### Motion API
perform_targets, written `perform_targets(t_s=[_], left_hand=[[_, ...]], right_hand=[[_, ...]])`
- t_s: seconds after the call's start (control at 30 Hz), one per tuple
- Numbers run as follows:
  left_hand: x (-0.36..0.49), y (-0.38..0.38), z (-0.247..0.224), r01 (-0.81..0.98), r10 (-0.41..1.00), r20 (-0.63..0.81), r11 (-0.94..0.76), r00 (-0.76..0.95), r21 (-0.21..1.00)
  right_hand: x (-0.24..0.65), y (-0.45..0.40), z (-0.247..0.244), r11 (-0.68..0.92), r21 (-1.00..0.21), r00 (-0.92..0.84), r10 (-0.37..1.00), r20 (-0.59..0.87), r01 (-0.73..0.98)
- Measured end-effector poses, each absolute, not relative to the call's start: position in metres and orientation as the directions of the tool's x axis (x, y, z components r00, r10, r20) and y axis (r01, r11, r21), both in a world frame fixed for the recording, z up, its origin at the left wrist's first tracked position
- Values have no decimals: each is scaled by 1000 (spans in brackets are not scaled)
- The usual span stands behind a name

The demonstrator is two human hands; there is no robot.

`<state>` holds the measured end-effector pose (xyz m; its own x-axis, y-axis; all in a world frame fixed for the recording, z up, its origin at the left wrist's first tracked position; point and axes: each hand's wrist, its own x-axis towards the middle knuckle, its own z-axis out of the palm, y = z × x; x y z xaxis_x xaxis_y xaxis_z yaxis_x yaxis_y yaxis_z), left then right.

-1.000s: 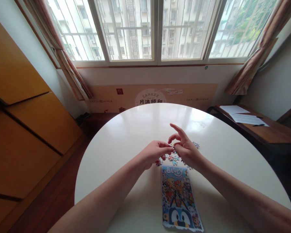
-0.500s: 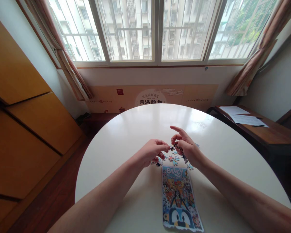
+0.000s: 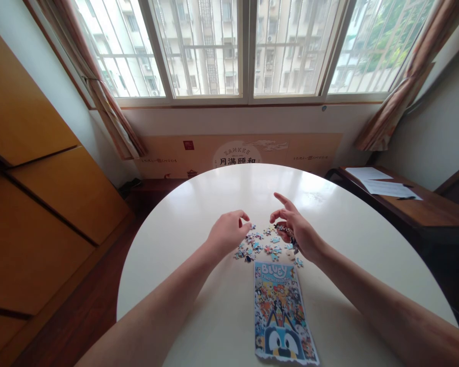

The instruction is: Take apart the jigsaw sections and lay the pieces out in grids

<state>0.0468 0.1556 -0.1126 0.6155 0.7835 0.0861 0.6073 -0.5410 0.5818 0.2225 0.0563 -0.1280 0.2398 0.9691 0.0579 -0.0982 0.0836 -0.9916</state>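
My right hand is closed around a clump of jigsaw puzzle pieces, its index finger pointing up and away. To the left, my left hand hovers by the pile with curled fingers. A small gap shows between its thumb and index finger, and a puzzle piece appears just beyond the thumb tip. Several loose puzzle pieces, mostly blue, white and red, lie scattered between the hands. Below them lies a printed Bluey picture sheet with a wavy bottom edge, a blue dog's head near its bottom.
Everything rests on a round white table. Papers and dark pens lie on a brown desk at the right. A patterned cardboard panel stands under the window, and wooden cabinets line the left.
My left hand has moved left, away from my right hand, and its thumb and index finger have parted. More loose pieces show between the hands. The right hand keeps its clump.
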Motion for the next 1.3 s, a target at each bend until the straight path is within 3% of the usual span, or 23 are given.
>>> perform_targets(t_s=[0.1, 0.27, 0.47, 0.57, 0.63, 0.7, 0.8, 0.9, 1.0, 1.1, 1.3], left_hand=[[54, 143, -111, 460, 741, 116, -523, 662, 717], [64, 129, -119, 322, 729, -49, -239, 682, 916], [67, 128, -118, 290, 734, -149, -68, 663, 955], [62, 136, -114, 324, 749, -185, -42, 637, 945], [56, 145, -113, 393, 736, -204, -91, 645, 915], [50, 155, -114, 482, 706, -186, -246, 684, 841], [45, 161, -116, 593, 737, -51, -498, 674, 633], [46, 152, -113, 630, 763, 98, -593, 639, 502], [53, 133, -108, 503, 683, 190, -671, 705, 545], [61, 115, -108, 340, 583, 170, -659, 794, 671], [72, 97, -118, 228, 551, 212, -622, 807, 749]], right_hand=[[219, 56, -130, 153, -980, 193, 973, 127, -125], [212, 58, -135, 196, -973, 179, 969, 172, -124], [206, 59, -137, 175, -983, 162, 973, 166, -47], [210, 61, -140, 184, -983, 233, 955, 184, 22], [215, 62, -142, 174, -984, 319, 931, 175, 31], [219, 63, -142, 148, -989, 396, 909, 127, -22], [221, 63, -140, 113, -984, 439, 897, 40, -141], [220, 62, -135, 92, -959, 447, 894, -39, -267], [219, 62, -131, 83, -914, 447, 888, -114, -397], [217, 62, -129, 75, -876, 443, 881, -166, -476], [203, 59, -125, 111, -840, 454, 874, -172, -531]])
